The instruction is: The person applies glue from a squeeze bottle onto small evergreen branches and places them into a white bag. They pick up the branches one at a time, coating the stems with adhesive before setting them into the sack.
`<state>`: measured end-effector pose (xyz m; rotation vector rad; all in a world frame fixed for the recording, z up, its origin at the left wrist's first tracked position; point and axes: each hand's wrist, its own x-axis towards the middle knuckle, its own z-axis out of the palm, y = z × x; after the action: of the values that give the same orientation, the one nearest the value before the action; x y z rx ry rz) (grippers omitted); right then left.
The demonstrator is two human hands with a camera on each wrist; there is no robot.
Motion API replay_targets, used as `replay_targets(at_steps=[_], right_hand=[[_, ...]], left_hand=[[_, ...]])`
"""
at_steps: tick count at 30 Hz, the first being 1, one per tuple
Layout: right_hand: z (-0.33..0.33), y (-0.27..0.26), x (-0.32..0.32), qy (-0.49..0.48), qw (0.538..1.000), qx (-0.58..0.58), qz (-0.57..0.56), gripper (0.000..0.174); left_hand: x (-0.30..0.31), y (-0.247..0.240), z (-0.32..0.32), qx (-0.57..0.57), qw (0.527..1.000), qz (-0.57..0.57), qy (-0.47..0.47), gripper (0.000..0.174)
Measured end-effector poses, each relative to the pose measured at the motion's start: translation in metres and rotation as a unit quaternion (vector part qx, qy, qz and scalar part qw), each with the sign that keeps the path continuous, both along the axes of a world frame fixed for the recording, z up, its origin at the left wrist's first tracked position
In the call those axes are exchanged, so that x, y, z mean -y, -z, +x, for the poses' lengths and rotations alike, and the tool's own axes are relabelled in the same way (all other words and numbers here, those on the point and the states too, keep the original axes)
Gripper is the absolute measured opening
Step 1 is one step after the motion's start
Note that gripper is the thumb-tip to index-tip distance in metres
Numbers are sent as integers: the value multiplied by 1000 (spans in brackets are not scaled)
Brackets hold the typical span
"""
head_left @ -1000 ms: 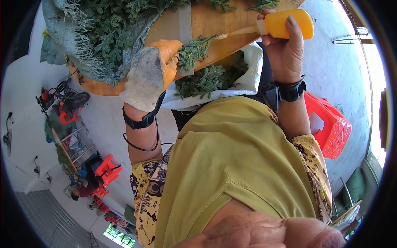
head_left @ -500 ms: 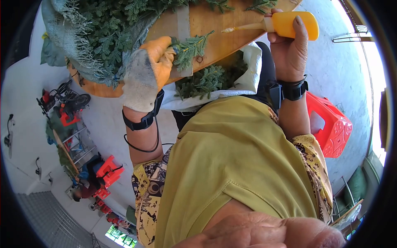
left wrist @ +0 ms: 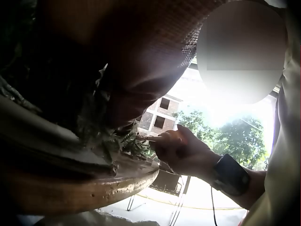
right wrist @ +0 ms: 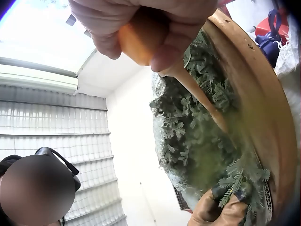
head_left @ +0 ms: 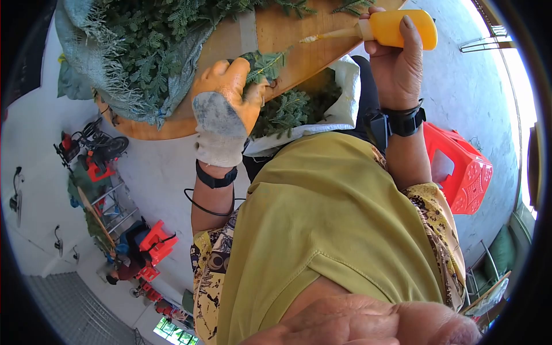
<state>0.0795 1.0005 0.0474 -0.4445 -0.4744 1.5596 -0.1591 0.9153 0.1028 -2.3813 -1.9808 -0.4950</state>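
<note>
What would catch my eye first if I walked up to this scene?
The orange-palmed glove on the left hand, gripping a green sprig at the near edge of the round wooden table. To its right the bare right hand holds a yellow-handled knife above the tabletop, and a heap of feathery greens covers the table's left side.

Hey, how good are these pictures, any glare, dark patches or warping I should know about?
Head view: fisheye warp, black round border, right edge washed out. Left wrist view: backlit, so the gloved left hand is nearly black. Right wrist view: the right hand is close and soft, greenish haze over the leaves.
</note>
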Motion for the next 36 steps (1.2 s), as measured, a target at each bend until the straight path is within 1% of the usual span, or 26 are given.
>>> replay_targets(at_steps=[2,3,5,6,7,9,10,11,12,14,16,17,19,20,21,23,25,27,28,29,30,32,33,35,36], right_hand=[[9,3,0,6,1000,5,-2,38],[13,5,0,14,1000,11,-4,41],[17,5,0,14,1000,11,-3,42],[18,5,1,15,1000,12,-3,42],[17,3,2,15,1000,11,-2,42],[15,-1,6,-33,999,17,-7,41],[13,-4,7,-34,999,17,-6,41],[9,-6,8,-16,1000,14,-20,41],[7,-7,9,2,999,11,-34,41],[10,-2,8,-8,1000,10,-25,41],[10,-2,9,-15,1000,10,-17,41],[9,-6,10,1,999,15,-29,42],[10,-6,11,17,999,19,-41,42],[13,-3,10,1,999,12,-32,42],[15,-1,9,-12,1000,5,-23,42],[12,-4,11,5,1000,5,-30,42],[14,-4,11,20,999,6,-36,41],[19,-1,11,-16,1000,1,-18,39],[19,0,11,-14,1000,2,-18,39],[18,-1,11,7,1000,6,-22,39],[18,0,11,28,999,9,-25,38],[24,4,10,14,1000,18,-19,39],[27,7,9,1,1000,28,-13,40],[30,9,8,9,1000,28,-7,41],[30,10,7,16,1000,27,-1,41]], left_hand=[[-1,5,-7,124,992,9,-28,22],[-1,7,-12,123,992,10,-29,22],[-2,11,-21,295,950,-41,-98,15],[-4,13,-24,346,933,-18,-95,21],[-4,15,-27,345,934,-17,-95,21],[-4,16,-30,390,911,0,-131,21],[-5,17,-30,375,920,30,-110,21],[-6,18,-32,374,920,31,-111,21],[-6,19,-36,370,920,26,-125,18],[-5,18,-38,365,920,22,-140,16],[-5,15,-36,479,863,74,-146,13],[-6,17,-42,479,862,74,-146,13],[-11,22,-58,391,902,123,-136,13],[-13,22,-57,458,861,121,-184,13],[-13,21,-58,458,862,122,-183,13],[-13,18,-59,419,877,98,-213,21],[-11,14,-48,423,876,94,-214,19],[-12,16,-49,426,875,91,-214,17],[-15,21,-53,344,909,179,-153,14],[-16,24,-55,257,926,263,-89,11],[-15,26,-55,257,926,262,-89,11],[-12,17,-45,415,870,255,-69,15],[-11,17,-49,415,871,254,-69,15],[-8,15,-60,273,932,175,-161,22],[-6,16,-61,272,932,175,-163,22]])
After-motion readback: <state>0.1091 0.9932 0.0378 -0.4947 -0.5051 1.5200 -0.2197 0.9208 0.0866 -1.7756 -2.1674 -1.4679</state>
